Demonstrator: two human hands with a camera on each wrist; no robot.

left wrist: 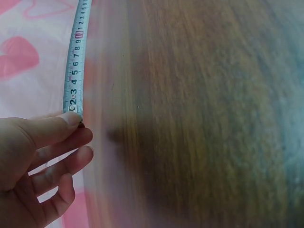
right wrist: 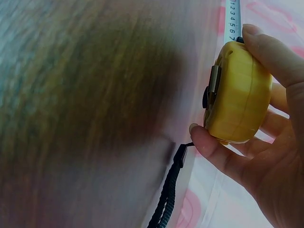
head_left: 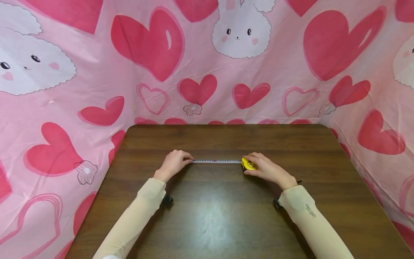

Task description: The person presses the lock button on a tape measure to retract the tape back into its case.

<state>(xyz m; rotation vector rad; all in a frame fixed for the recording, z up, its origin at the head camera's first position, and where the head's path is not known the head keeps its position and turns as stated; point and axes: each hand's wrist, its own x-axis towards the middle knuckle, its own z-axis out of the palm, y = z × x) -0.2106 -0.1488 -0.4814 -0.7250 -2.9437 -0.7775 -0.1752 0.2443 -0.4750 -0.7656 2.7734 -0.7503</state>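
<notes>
A yellow tape measure is held in my right hand, its blade drawn out to the left above the table. My left hand pinches the free end of the blade between thumb and forefinger. In the left wrist view the numbers on the blade run upward from the thumb, past a red 10. The right wrist view shows the yellow case between thumb and fingers, with a metal clip on its side and a black wrist strap hanging below.
A brown wood-grain table with rounded far corners lies under both hands. Pink cloth with hearts and rabbit faces hangs behind it and along both sides. Each sleeve carries a small dark device near the wrist.
</notes>
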